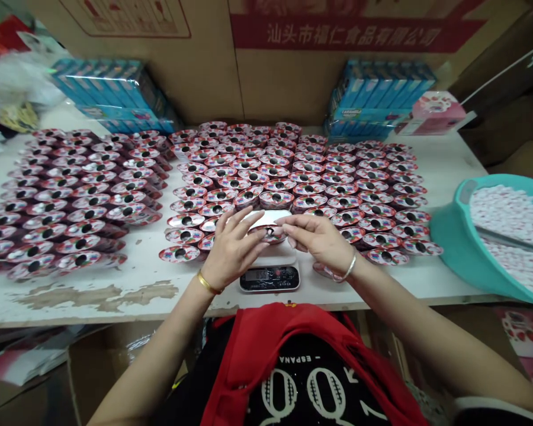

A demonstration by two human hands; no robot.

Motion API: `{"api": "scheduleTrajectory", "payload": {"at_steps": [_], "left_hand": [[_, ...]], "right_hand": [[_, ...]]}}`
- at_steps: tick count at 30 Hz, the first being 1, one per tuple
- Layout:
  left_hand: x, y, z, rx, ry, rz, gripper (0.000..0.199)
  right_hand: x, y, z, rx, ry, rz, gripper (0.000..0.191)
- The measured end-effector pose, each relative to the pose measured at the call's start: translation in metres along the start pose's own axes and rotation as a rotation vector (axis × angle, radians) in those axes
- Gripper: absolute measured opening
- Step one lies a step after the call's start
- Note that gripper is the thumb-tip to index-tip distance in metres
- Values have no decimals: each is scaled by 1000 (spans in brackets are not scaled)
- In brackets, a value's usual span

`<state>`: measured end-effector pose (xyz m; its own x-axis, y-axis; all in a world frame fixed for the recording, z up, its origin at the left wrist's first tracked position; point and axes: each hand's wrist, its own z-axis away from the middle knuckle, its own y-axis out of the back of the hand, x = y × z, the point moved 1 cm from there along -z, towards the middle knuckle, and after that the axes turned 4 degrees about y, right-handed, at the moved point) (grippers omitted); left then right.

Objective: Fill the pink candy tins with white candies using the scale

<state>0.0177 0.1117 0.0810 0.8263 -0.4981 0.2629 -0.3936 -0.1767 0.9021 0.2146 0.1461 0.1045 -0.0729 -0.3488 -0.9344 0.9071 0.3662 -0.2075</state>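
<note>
Currently pinching a small red-and-white oval container, with the left grip narrowed on one end and the right grip narrowed on the other. Held above a white electronic scale with a black display panel; cannot tell whether touching it. Surrounded behind and on both sides by rows of matching containers, with another block farther left on the white, worn counter. Flanked at far right by a turquoise plastic basin heaped with small white pieces, backed by blue film-wrapped boxes.
</note>
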Motion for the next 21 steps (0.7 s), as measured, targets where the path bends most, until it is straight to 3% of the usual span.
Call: {"api": "scheduleTrajectory", "payload": {"at_steps": [6, 10, 16, 21], "left_hand": [[-8, 14, 19, 150, 121, 82, 23], [-13, 20, 26, 169, 204, 125, 22], [-19, 25, 25, 179, 266, 152, 23], [-11, 18, 12, 157, 135, 152, 28]], "right_hand": [[9, -15, -15, 2, 144, 163, 23], [-6, -14, -11, 31, 121, -48, 24], [-29, 27, 12, 188, 57, -224, 20], [-23, 56, 33, 307, 11, -275, 22]]}}
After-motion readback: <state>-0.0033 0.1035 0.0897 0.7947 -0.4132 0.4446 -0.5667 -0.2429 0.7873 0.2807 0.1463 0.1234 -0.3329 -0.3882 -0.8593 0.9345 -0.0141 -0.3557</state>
